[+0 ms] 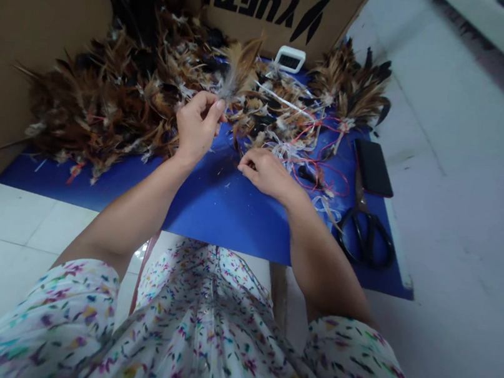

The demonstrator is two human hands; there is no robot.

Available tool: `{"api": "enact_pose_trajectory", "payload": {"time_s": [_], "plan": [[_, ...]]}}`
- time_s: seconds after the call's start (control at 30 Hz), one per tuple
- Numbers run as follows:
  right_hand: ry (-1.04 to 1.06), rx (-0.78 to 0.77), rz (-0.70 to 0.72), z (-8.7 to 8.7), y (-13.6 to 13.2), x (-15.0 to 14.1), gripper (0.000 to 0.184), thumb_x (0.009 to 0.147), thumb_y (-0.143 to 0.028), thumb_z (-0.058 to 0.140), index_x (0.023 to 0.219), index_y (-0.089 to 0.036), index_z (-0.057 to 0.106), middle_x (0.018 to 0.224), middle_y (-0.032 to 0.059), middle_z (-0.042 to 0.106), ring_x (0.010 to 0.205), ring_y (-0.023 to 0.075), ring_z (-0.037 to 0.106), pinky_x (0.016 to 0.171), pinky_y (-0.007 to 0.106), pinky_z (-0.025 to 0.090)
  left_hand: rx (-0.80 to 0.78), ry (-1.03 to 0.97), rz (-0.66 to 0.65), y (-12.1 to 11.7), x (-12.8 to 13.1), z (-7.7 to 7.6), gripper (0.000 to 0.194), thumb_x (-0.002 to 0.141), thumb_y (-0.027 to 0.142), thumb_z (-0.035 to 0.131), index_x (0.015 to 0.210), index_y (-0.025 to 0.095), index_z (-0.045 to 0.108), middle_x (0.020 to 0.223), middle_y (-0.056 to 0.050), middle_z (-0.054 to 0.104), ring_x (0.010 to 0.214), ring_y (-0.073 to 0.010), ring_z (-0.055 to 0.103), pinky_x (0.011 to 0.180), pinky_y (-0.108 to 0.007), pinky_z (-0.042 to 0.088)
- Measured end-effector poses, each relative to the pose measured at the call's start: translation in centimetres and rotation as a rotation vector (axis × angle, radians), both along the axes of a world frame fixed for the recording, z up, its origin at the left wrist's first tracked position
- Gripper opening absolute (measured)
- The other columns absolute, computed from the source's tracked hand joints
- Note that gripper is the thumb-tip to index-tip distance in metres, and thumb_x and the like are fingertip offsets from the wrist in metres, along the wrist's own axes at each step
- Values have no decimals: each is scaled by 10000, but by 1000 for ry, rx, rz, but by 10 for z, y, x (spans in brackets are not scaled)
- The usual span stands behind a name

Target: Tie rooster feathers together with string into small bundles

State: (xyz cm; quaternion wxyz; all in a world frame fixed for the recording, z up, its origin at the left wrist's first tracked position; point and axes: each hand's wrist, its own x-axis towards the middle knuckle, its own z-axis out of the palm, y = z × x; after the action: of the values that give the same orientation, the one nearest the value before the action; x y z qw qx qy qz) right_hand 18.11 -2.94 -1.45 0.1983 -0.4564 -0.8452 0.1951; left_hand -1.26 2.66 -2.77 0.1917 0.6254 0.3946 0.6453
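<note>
Between the thumb and fingers of my left hand (199, 121) is a small bunch of brown feathers (240, 70), fluffy grey at the base, tips pointing up. My right hand (266, 172) is low over the blue table (224, 216), its fingers curled together; what they pinch, if anything, is hidden. Just beyond it lie loose brown and black feathers (286, 118) and white ribbon strips (286, 150). A large heap of brown feathers (118, 99) spreads to the left of my left hand.
A cardboard box (278, 13) stands behind and left. Before it sits a white digital timer (290, 59). At right are another feather pile (355, 87), red string (339, 177), a black phone (373, 168) and black-handled scissors (367, 234) near the table edge.
</note>
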Motion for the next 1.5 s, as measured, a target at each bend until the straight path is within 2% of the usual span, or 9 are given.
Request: {"api": "enact_pose_trajectory", "payload": {"time_s": [0.13, 0.27, 0.47, 0.7, 0.93, 1.13, 1.3, 1.5], "plan": [[351, -95, -134, 2, 5, 6, 89, 837, -255, 618, 781, -187, 631, 713, 5, 637, 657, 136, 538, 675, 297, 419, -22, -2, -17, -3, 1, 2, 443, 926, 624, 520, 850, 193, 587, 670, 10, 601, 626, -110, 656, 592, -223, 531], [670, -161, -210, 5, 9, 9, 163, 807, -334, 681, 760, -196, 608, 712, 5, 670, 659, 125, 575, 667, 287, 452, -45, 0, -31, -7, 4, 5, 418, 928, 603, 537, 836, 197, 576, 654, 12, 595, 607, -110, 640, 564, -217, 502], [932, -206, -256, 2, 13, 13, 258, 709, -353, 791, 829, -225, 602, 722, -27, 664, 663, 118, 624, 648, 270, 510, -136, -8, -72, -12, 11, 6, 382, 923, 568, 565, 803, 206, 565, 629, 14, 598, 520, -94, 580, 467, -197, 408], [947, -155, -226, 3, 15, 14, 365, 672, -380, 825, 921, -232, 603, 829, -20, 689, 790, 138, 689, 728, 288, 572, -234, -23, -137, -19, 22, 2, 365, 910, 523, 608, 764, 194, 548, 601, 28, 601, 421, -57, 484, 420, -185, 370], [979, -195, -232, 6, 9, 9, 291, 716, -394, 800, 886, -226, 635, 789, -19, 698, 670, 123, 679, 617, 262, 569, -298, -28, -211, -26, 27, 3, 357, 906, 493, 621, 738, 190, 535, 605, 25, 616, 401, -54, 459, 396, -181, 355], [989, -186, -236, 6, 8, 7, 311, 728, -415, 799, 921, -239, 629, 785, -30, 676, 671, 125, 688, 590, 252, 571, -328, -34, -264, -26, 28, 1, 341, 903, 483, 627, 751, 191, 539, 621, 22, 625, 403, -55, 455, 408, -192, 364], [984, -21, -267, 3, 11, 8, 311, 746, -494, 787, 901, -255, 660, 840, -15, 685, 742, 140, 679, 637, 275, 577, -347, -43, -279, -27, 28, 2, 332, 901, 474, 631, 752, 191, 543, 625, 19, 621, 416, -58, 463, 401, -190, 354], [803, 220, -305, 11, 5, 8, 293, 804, -540, 730, 874, -255, 716, 907, 24, 705, 945, 211, 678, 873, 401, 569, -334, -43, -263, -26, 28, 1, 336, 899, 474, 635, 744, 191, 541, 593, 31, 600, 401, -55, 448, 393, -184, 345]]}}
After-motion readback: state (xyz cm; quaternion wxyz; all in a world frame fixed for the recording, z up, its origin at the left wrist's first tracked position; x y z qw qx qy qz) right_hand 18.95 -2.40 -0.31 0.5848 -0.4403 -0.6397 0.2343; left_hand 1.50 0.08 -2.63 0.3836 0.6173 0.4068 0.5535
